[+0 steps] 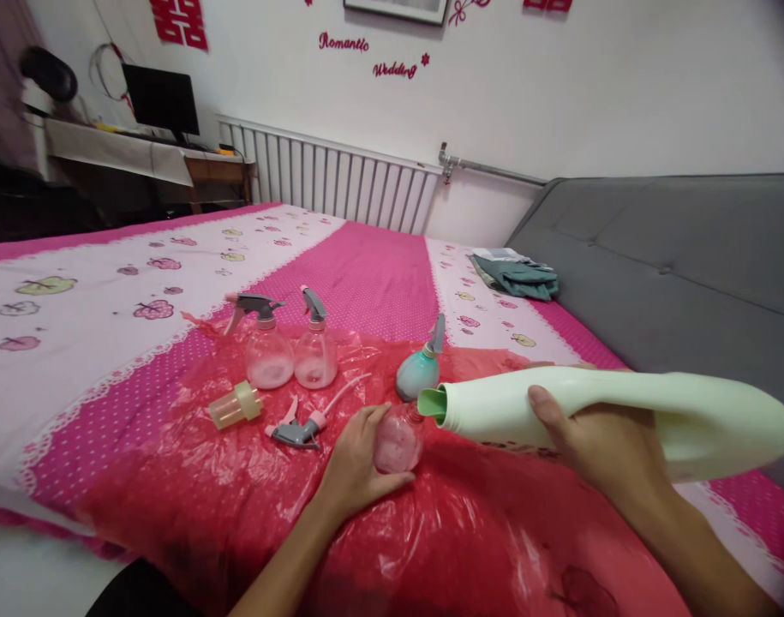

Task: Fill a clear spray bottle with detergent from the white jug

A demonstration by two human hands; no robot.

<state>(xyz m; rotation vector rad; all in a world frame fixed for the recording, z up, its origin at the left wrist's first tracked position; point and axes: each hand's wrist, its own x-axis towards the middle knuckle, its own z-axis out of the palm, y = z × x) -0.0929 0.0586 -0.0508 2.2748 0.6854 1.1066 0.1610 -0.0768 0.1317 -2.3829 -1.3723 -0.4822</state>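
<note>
My left hand (pixel 359 463) is wrapped round an uncapped pink clear spray bottle (pixel 399 441) standing on the red plastic sheet (pixel 237 514). My right hand (pixel 613 450) grips the handle of a large pale green jug (pixel 513 403), tilted nearly flat. Its green spout (pixel 432 403) sits right by the mouth of the pink bottle; whether liquid flows cannot be made out. A loose grey and pink spray head (pixel 300 431) with its tube lies left of my left hand. Beside it rests a yellowish translucent cap (pixel 234 406).
Two pink spray bottles (pixel 269 356) with heads on stand at the back left of the sheet. A teal spray bottle (pixel 418 374) stands behind the held bottle. Folded cloths (pixel 517 274) lie near the grey headboard (pixel 674 257). A radiator (pixel 331 171) runs along the wall.
</note>
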